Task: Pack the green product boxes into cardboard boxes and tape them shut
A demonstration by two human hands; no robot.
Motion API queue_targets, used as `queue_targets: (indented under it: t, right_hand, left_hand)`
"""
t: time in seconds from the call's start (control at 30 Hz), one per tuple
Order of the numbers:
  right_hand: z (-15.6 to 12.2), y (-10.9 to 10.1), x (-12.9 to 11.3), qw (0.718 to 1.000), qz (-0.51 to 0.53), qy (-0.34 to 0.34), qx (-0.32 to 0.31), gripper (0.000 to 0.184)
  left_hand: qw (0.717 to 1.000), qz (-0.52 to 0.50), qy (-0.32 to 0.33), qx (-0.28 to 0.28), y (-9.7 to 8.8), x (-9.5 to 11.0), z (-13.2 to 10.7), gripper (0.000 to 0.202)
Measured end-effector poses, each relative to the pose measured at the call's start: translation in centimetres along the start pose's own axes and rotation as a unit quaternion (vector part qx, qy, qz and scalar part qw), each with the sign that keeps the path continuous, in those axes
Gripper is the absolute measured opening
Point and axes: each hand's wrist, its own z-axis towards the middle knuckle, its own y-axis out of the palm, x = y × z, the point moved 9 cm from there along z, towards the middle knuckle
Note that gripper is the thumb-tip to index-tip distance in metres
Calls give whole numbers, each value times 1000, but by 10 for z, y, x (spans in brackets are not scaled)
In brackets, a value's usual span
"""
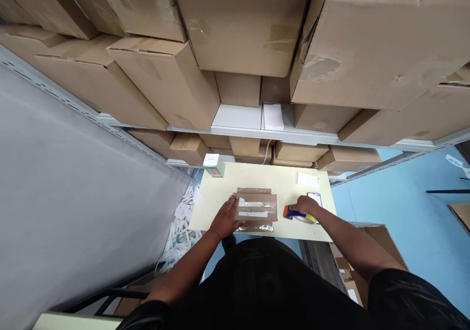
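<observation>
A small flat cardboard box (257, 207), sealed with clear tape, lies in the middle of a pale yellow table (282, 180). My left hand (226, 218) rests flat against the box's left side, fingers stretched out. My right hand (304, 205) sits to the right of the box, closed round a tape dispenser (298, 215) with orange, blue and yellow parts. A phone (316, 199) lies on the table just behind my right hand.
A white card (307, 179) lies at the table's far right, a small white-green-red box (213, 165) at its far left corner. Shelves stacked with large cardboard boxes (242, 31) rise behind. A grey wall (73, 183) stands left; open cartons (370, 242) sit on the blue floor right.
</observation>
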Motion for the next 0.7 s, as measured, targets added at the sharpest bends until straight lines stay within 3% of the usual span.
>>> queue_targets:
  t: [0.1,0.2,0.27,0.4,0.5,0.6,0.7]
  right_hand:
    - [-14,32,21,992,120,35,-11,52]
    - [-32,47,35,979,181,53,71,57]
    - [-42,52,34,973,182,57,130,57]
    - [-49,50,5,969,44,35,241,46]
    - [-42,50,-24,956,-74,-3,283,41]
    - [-31,58,-38,961,-106,-39,253,35]
    - [-32,57,-38,965,-75,-42,250,31]
  left_hand:
    - [999,-52,-11,0,-2,-1,-2,99]
    - [991,-132,-35,3,-1,-4,-3,73]
    - [980,-188,-67,22,0,-8,-2,66]
    - [935,-290,-193,68,5,-25,1,85]
    - [899,-328,-288,43,10,-33,1,78]
    - [912,-314,-265,19,-1,-26,9,58]
    - [928,-285,-238,29,-15,-21,13,51]
